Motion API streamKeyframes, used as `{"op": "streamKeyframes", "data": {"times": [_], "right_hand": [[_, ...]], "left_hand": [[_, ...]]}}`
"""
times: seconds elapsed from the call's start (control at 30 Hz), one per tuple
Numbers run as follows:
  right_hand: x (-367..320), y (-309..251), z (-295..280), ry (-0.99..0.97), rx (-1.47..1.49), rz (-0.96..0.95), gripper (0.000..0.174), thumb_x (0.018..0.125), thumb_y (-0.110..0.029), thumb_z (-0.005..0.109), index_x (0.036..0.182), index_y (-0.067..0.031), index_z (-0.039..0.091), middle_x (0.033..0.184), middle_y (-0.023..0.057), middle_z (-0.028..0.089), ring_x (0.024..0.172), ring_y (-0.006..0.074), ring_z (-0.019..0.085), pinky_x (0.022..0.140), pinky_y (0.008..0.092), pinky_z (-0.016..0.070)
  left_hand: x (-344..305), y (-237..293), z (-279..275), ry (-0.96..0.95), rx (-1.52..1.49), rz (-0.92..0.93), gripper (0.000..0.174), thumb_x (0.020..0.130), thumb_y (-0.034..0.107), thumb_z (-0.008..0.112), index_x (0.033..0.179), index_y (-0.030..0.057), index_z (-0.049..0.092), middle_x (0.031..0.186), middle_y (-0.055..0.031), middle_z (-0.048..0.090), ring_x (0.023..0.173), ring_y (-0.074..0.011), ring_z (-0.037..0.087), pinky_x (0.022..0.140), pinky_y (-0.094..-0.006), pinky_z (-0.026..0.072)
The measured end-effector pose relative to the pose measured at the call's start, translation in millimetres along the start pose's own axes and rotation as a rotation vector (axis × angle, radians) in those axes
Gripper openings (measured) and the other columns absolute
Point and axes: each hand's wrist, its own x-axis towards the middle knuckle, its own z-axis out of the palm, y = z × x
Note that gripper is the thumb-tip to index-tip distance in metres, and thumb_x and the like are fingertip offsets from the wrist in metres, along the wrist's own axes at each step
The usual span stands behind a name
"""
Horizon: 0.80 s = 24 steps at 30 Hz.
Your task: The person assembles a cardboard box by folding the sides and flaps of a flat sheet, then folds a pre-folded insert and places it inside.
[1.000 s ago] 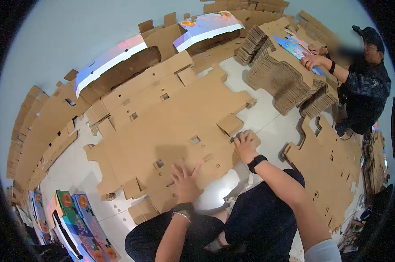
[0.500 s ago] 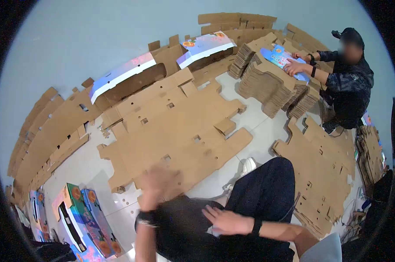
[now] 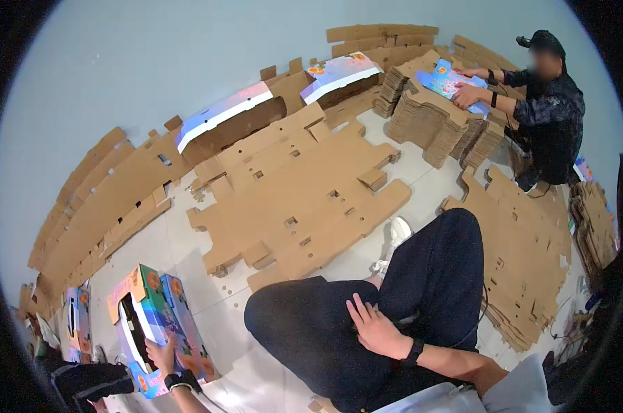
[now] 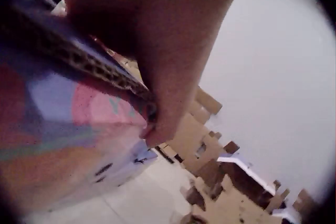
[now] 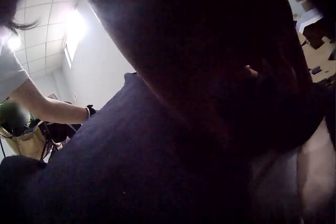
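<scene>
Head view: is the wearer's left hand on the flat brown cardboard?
No, the left hand grips the printed box, apart from the flat brown cardboard.

We see a pale tiled floor [image 3: 187, 248] with dark seams. In the middle we have a brown cut-out sheet [image 3: 284, 196] lying flat, small scraps [image 3: 233, 301] near its corner. To the right of it we see more sheets [image 3: 525, 255], layered, and a tall stack [image 3: 425, 131] behind them. At lower left we find a slotted box [image 3: 141, 323], a blue box [image 3: 181, 310] just beside it, and farther left another carton [image 3: 77, 323]. A white shoe [image 3: 398, 233] rests near the middle sheet.
</scene>
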Motion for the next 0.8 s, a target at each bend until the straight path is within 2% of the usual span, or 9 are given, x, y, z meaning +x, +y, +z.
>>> {"op": "streamKeyframes", "data": {"times": [0.1, 0.2, 0.27, 0.47, 0.53, 0.67, 0.73, 0.77, 0.8], "right_hand": [[1, -4, 2, 0.026, -0.048, 0.026, 0.080, 0.077, -0.020, 0.064, 0.137, 0.0130, 0.022, 0.139, 0.0361, 0.026, 0.108, 0.0411, 0.051, 0.094, 0.0449, 0.0431], [7, -6, 5, 0.003, -0.084, 0.068, 0.079, 0.076, -0.022, 0.064, 0.135, 0.0155, 0.026, 0.136, 0.0374, 0.031, 0.099, 0.0387, 0.056, 0.088, 0.0433, 0.0466], [8, -6, -1, -0.023, -0.132, 0.065, 0.076, 0.078, -0.024, 0.062, 0.134, 0.0153, 0.029, 0.135, 0.0375, 0.033, 0.097, 0.0373, 0.057, 0.083, 0.0400, 0.0484], [8, -3, -7, -0.015, -0.190, 0.057, 0.067, 0.079, -0.024, 0.061, 0.130, 0.0143, 0.037, 0.132, 0.0348, 0.040, 0.089, 0.0296, 0.060, 0.081, 0.0362, 0.0481], [10, 4, -9, 0.048, -0.122, -0.014, 0.057, 0.078, -0.020, 0.057, 0.126, 0.0096, 0.046, 0.127, 0.0320, 0.047, 0.079, 0.0260, 0.061, 0.073, 0.0366, 0.0504], [6, 16, -25, 0.142, 0.063, -0.114, 0.052, 0.081, -0.023, 0.059, 0.126, 0.0004, 0.050, 0.122, 0.0286, 0.051, 0.077, 0.0272, 0.062, 0.073, 0.0368, 0.0511], [7, 23, -41, -0.124, 0.237, -0.187, 0.048, 0.086, -0.029, 0.057, 0.130, -0.0110, 0.050, 0.124, 0.0300, 0.050, 0.088, 0.0345, 0.063, 0.080, 0.0386, 0.0497], [11, 30, -47, -0.155, 0.256, -0.237, 0.041, 0.089, -0.028, 0.054, 0.127, -0.0122, 0.053, 0.121, 0.0240, 0.054, 0.090, 0.0338, 0.064, 0.081, 0.0391, 0.0504], [16, 40, -54, -0.159, 0.256, -0.240, 0.041, 0.089, -0.028, 0.054, 0.127, -0.0122, 0.053, 0.121, 0.0240, 0.054, 0.090, 0.0338, 0.064, 0.081, 0.0391, 0.0504]], "left_hand": [[-15, 14, -3, 0.119, 0.000, -0.033, 0.098, 0.059, 0.047, 0.080, 0.133, 0.0014, 0.035, 0.117, -0.0228, 0.049, 0.111, -0.0421, 0.046, 0.090, -0.0517, 0.0404], [-28, 21, -1, 0.256, -0.029, 0.094, 0.090, 0.060, 0.040, 0.079, 0.131, 0.0009, 0.039, 0.114, -0.0235, 0.050, 0.109, -0.0424, 0.046, 0.091, -0.0517, 0.0394], [-40, 61, -25, 0.265, -0.106, 0.181, 0.089, 0.059, 0.036, 0.079, 0.131, 0.0015, 0.039, 0.113, -0.0226, 0.050, 0.108, -0.0424, 0.046, 0.092, -0.0514, 0.0383], [-72, 203, -122, 0.352, -0.226, 0.676, 0.096, 0.053, 0.021, 0.080, 0.135, 0.0009, 0.034, 0.116, -0.0205, 0.047, 0.110, -0.0394, 0.043, 0.097, -0.0475, 0.0333], [-89, 253, -140, 0.342, -0.288, 0.769, 0.096, 0.052, 0.018, 0.080, 0.135, 0.0001, 0.034, 0.111, -0.0199, 0.048, 0.106, -0.0386, 0.044, 0.093, -0.0465, 0.0350], [-114, 331, -147, 0.289, -0.430, 0.890, 0.096, 0.051, 0.020, 0.081, 0.134, 0.0001, 0.035, 0.109, -0.0190, 0.048, 0.105, -0.0368, 0.045, 0.092, -0.0455, 0.0354], [-122, 363, -144, 0.258, -0.484, 0.967, 0.094, 0.052, 0.022, 0.081, 0.132, -0.0020, 0.037, 0.107, -0.0192, 0.049, 0.101, -0.0362, 0.046, 0.091, -0.0441, 0.0361], [-128, 378, -144, 0.207, -0.511, 0.996, 0.093, 0.053, 0.023, 0.081, 0.131, -0.0026, 0.038, 0.106, -0.0193, 0.049, 0.101, -0.0359, 0.047, 0.091, -0.0439, 0.0364], [-135, 394, -142, 0.159, -0.542, 1.024, 0.092, 0.054, 0.024, 0.081, 0.130, -0.0033, 0.038, 0.106, -0.0194, 0.049, 0.100, -0.0356, 0.047, 0.090, -0.0438, 0.0367]]}}
